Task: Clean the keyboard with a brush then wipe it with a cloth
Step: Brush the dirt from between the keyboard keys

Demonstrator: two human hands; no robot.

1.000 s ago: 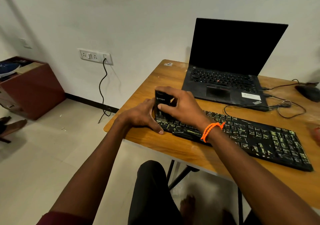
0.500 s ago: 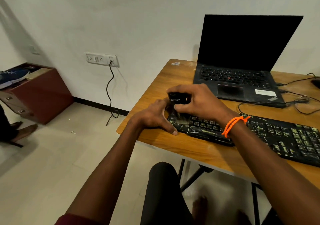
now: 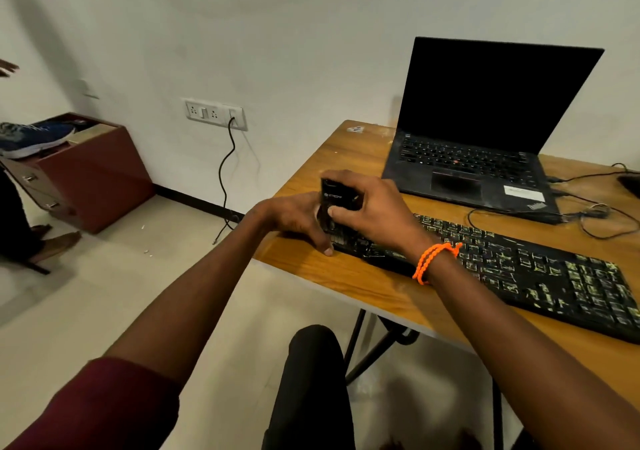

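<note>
A black keyboard [image 3: 540, 273] with worn, pale-smeared keys lies across the wooden desk [image 3: 363, 286]. My right hand [image 3: 374, 210], with an orange cord round the wrist, grips a black brush [image 3: 334, 200] and holds it upright over the keyboard's left end. My left hand [image 3: 294, 219] rests at the keyboard's left edge, thumb down on the desk beside the corner; its other fingers are hidden behind the brush. No cloth is in view.
An open black laptop [image 3: 485, 130] stands behind the keyboard, with cables [image 3: 595, 214] trailing to its right. A wall socket [image 3: 214, 113] with a hanging cord is on the left. A brown drawer unit [image 3: 93, 172] holding a shoe stands on the floor.
The view has shifted a little. The brush has tipped more upright over the keyboard's left end, still in my right hand. My left hand stays at the left edge.
</note>
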